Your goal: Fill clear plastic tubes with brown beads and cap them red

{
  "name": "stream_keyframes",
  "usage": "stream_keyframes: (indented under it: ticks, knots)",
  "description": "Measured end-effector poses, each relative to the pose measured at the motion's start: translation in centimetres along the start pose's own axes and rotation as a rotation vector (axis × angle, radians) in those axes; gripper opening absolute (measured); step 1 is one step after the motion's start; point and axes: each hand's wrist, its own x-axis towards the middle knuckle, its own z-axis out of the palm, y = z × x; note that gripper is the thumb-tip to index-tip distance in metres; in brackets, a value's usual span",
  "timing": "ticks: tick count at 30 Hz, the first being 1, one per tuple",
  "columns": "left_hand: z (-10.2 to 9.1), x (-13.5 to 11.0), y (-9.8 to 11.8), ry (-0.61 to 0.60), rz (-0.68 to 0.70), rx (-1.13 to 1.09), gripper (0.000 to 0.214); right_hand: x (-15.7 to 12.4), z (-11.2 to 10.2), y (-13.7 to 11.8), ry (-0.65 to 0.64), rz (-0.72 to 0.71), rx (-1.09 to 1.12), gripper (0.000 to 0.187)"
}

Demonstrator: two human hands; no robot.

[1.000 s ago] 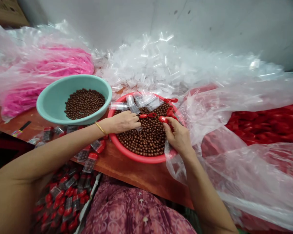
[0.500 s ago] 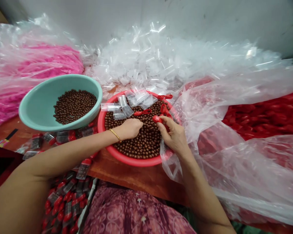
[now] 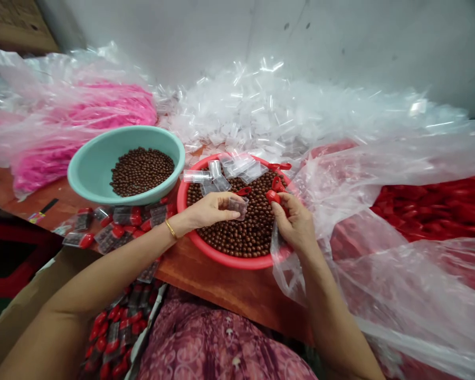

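My left hand (image 3: 210, 212) pinches a small clear plastic container (image 3: 238, 207), tilted over the brown balls (image 3: 245, 237) in a red basin (image 3: 211, 257). Dark contents seem to show through its wall, though balls inside and behind are hard to tell apart. A red plastic cap (image 3: 273, 197) sits between the fingertips of my right hand (image 3: 295, 220), at the basin's right side. Several empty clear containers (image 3: 220, 182) lie on the balls toward the back, along with loose red caps (image 3: 277, 184).
To the left stands a turquoise basin (image 3: 87, 182) of brown balls. Filled, red-capped containers (image 3: 122, 215) lie before it, and more fill a box (image 3: 116, 327) below. Behind are heaped clear containers (image 3: 257, 111) and a bag of pink pieces (image 3: 103, 108). Red caps (image 3: 431, 206) fill a bag at right.
My left hand has risen from among the balls and turned, bringing the clear container into view. My right hand keeps the red cap. The whole view has shifted a little.
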Motion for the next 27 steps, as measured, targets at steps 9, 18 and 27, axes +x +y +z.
stream_keyframes:
  ticks: [9,18,27]
  knots:
    - [-0.3,-1.1,-1.8,0.250,0.081,-0.089,0.031,0.6,0.0,-2.2,-0.309,-0.001,-0.455,0.021]
    - [1.0,-1.6,-1.5,0.102,-0.033,-0.112,0.029,1.9,-0.6,-3.8,-0.381,0.149,0.253,0.028]
    - [0.7,-1.3,-1.9,0.293,0.048,-0.214,0.038,1.1,0.2,-4.7,-0.658,-0.022,-0.709,0.024]
